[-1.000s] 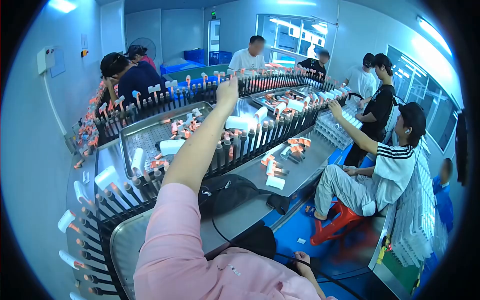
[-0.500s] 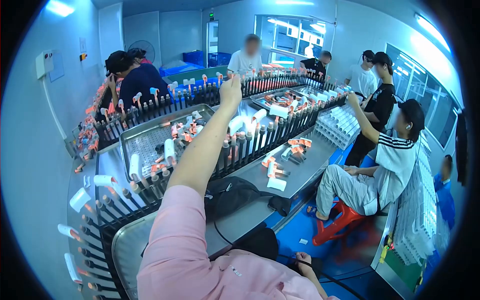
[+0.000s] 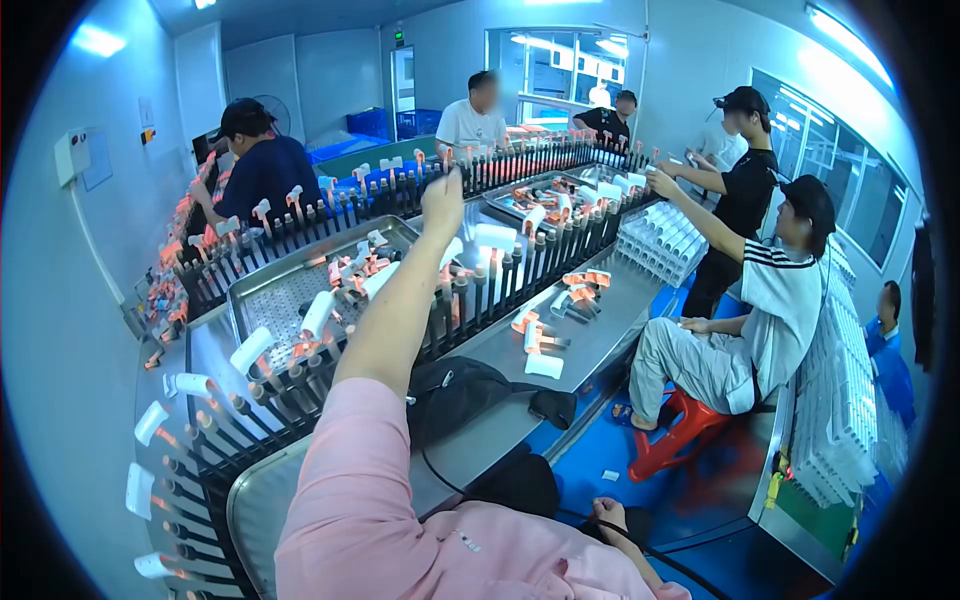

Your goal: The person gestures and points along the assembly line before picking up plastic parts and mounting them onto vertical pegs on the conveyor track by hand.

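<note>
My left hand (image 3: 442, 206) is stretched out to the far row of black pegs (image 3: 340, 207). Its fingers are closed in a pinch at the tip of a peg; what they grip, if anything, is hidden. Close by stands a peg bearing a small orange piece (image 3: 447, 155). Under my forearm runs the near row of pegs, several carrying white curved parts with orange undersides, such as this white part (image 3: 495, 237). Down by my lap, my right hand (image 3: 608, 514) has curled fingers beside a black cable (image 3: 655, 550); whether it grips the cable is unclear.
A metal tray (image 3: 300, 315) with loose orange and white pieces lies between the rows. A black bag (image 3: 455, 400) and loose parts (image 3: 545, 367) rest on the metal table. Stacked white trays (image 3: 655, 250) stand farther right. A co-worker sits on a red stool (image 3: 680, 430); others work around the line.
The near-row pegs with white parts have shifted left. My left hand is slightly lower and left in view. At far left, a co-worker has lowered a hand from the head. My view has turned slightly.
</note>
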A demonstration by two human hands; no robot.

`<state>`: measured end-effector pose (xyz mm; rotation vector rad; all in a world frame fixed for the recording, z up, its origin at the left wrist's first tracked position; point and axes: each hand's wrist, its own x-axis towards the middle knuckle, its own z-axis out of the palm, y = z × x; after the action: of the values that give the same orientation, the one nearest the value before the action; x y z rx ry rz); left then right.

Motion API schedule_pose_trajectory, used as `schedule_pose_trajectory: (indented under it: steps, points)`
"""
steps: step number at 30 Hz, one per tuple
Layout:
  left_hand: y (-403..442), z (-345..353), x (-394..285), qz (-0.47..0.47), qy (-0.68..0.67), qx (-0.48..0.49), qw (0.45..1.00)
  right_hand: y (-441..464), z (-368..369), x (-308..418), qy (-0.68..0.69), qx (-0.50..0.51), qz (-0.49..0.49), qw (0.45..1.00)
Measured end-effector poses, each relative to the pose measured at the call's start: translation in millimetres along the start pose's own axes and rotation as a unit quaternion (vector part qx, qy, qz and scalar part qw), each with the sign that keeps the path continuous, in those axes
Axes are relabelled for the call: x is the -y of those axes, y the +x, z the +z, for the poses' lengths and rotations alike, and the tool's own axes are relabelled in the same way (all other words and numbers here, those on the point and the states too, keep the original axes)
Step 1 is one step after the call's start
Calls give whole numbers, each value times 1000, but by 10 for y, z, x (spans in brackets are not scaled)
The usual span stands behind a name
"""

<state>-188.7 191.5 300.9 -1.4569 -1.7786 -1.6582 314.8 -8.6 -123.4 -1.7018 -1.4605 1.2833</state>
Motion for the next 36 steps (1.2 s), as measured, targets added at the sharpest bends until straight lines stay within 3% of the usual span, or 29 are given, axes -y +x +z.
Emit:
schedule_pose_trajectory:
  steps: [2, 3, 4, 6, 8, 10, 11, 14, 16, 17, 20, 23, 26, 29, 33, 36]
  points:
    - [-91, 164, 491, 20, 195, 38, 980, -5, -23, -31, 4, 4, -12, 1000]
    - [-83, 124, 438, -193, -35, -11, 981, -20, -26, 19, 6, 8, -16, 1000]
    - [10, 170, 436, -279, -174, -32, 944, -66, -45, 51, 4, 14, -18, 1000]
    - [108, 52, 202, -225, -143, -55, 962, -55, -58, 40, 13, 12, -13, 1000]
    - [181, -7, 1, -86, -81, -48, 992, 22, -36, -29, 16, 20, -12, 1000]
    - [137, -71, -210, -90, -141, -33, 985, 17, -25, 5, 15, 17, -5, 1000]
    - [86, 6, -117, -25, -133, -59, 989, 14, -7, 23, 17, 14, -2, 1000]
    - [-184, 388, 631, 115, 67, 38, 990, 35, 13, -62, 15, -4, 5, 1000]
    - [-67, 273, 295, -108, -88, 64, 988, 18, -9, 14, 16, -7, 7, 1000]
    - [-91, 195, 164, -227, -162, 76, 957, -35, -30, 59, 14, -3, 8, 1000]
    - [141, 108, -85, -146, -240, 35, 959, -11, -44, 29, 1, 9, 13, 1000]
    - [211, 81, -231, -157, -230, 44, 960, 50, -5, -68, 0, 11, -2, 1000]
    - [-87, 292, 134, -41, -62, 21, 997, -5, 13, -3, -2, 6, -4, 1000]
    - [-152, 302, 238, -47, 49, 73, 995, -104, -33, 134, -3, 0, -5, 1000]
    - [48, 261, -52, -111, -96, 33, 989, -21, -40, 7, -9, 0, -2, 1000]
    - [74, 156, -280, -57, -90, -10, 994, -2, -7, 5, -20, 3, -2, 1000]
